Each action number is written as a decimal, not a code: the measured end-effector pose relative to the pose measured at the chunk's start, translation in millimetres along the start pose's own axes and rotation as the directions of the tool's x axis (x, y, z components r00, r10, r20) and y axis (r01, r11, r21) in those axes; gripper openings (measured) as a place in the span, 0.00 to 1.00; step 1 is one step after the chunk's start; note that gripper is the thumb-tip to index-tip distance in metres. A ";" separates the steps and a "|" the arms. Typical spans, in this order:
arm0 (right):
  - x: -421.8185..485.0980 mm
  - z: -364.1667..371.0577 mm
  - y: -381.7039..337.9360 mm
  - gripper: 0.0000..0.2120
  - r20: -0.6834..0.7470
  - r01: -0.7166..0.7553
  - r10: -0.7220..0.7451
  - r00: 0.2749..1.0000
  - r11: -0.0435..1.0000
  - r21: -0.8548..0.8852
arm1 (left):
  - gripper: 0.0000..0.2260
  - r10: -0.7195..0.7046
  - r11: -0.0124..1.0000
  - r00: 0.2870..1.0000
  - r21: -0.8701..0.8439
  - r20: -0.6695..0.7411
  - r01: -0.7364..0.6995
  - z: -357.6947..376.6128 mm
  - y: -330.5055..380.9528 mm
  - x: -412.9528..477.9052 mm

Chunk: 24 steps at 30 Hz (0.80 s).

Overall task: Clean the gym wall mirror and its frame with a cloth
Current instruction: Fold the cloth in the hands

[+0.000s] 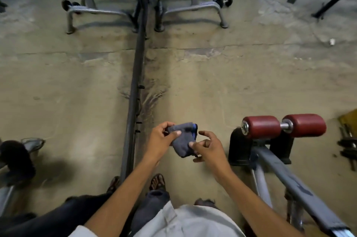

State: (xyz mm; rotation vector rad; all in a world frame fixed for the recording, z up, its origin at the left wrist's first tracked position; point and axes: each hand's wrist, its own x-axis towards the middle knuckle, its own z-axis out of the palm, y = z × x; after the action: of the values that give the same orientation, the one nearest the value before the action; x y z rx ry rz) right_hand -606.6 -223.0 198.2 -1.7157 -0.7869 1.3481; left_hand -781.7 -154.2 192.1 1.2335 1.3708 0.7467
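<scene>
A folded grey cloth (181,145) with a blue edge is held low in front of me, over the concrete floor. My left hand (161,140) grips its upper left part, thumb on top. My right hand (207,147) pinches the cloth's lower right corner with thumb and curled fingers. The wall mirror (67,86) fills the left half of the view and reflects the floor and my legs. Its dark metal frame strip (135,86) runs from the top centre down to just left of my hands. Neither hand touches the mirror or the frame.
A bench with two red roller pads (284,125) on a grey steel beam (280,167) stands close on my right. A grey rack base (193,9) sits by the mirror farther ahead. Dark weights (347,149) lie at the right edge. My sandalled foot (158,180) is below my hands.
</scene>
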 end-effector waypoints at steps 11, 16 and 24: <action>90.8 -6.9 -46.3 0.09 -0.436 0.059 -0.012 0.900 0.994 0.095 | 0.06 0.010 0.997 0.916 0.067 0.401 -0.040 45.1 48.5 140.8; 133.9 -61.2 -49.1 0.11 -0.476 0.039 0.056 0.877 0.982 0.187 | 0.10 -0.063 0.988 0.814 0.149 0.578 -0.030 108.9 66.1 204.6; 187.1 -165.2 -64.1 0.08 -0.615 0.108 0.147 0.774 0.928 0.357 | 0.18 -0.392 0.902 0.609 0.418 0.690 0.107 230.6 117.0 265.7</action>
State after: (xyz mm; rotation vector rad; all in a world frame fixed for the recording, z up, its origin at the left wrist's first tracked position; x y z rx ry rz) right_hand -401.2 -67.9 184.1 -1.6996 -0.1029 0.7598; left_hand -495.3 80.4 172.6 1.3494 0.9165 -0.2609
